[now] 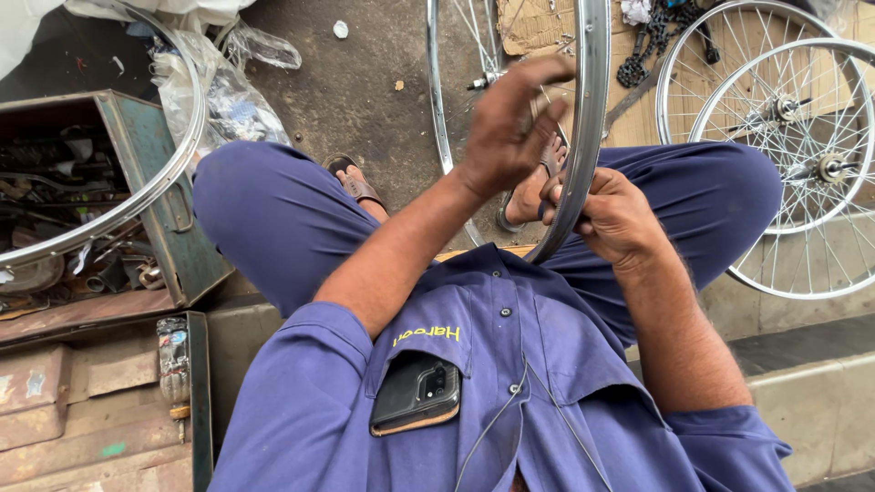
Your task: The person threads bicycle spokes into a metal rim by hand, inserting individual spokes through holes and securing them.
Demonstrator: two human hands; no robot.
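A shiny metal bicycle wheel rim (594, 100) stands upright between my knees, its thin spokes (474, 46) running toward a hub. My left hand (507, 128) is raised beside the rim with its fingers apart, fingertips near the rim's inner face. My right hand (612, 217) is closed around the lower part of the rim and pinches something small against it; what it is cannot be made out. I sit in blue work clothes, with a dark phone (417, 394) in the chest pocket.
An open green metal toolbox (155, 182) full of parts stands at left, with a bare rim (173, 164) leaning over it. Two spoked wheels (802, 137) lie at right. A chain (649, 46), cardboard and plastic bags (228, 91) lie on the ground.
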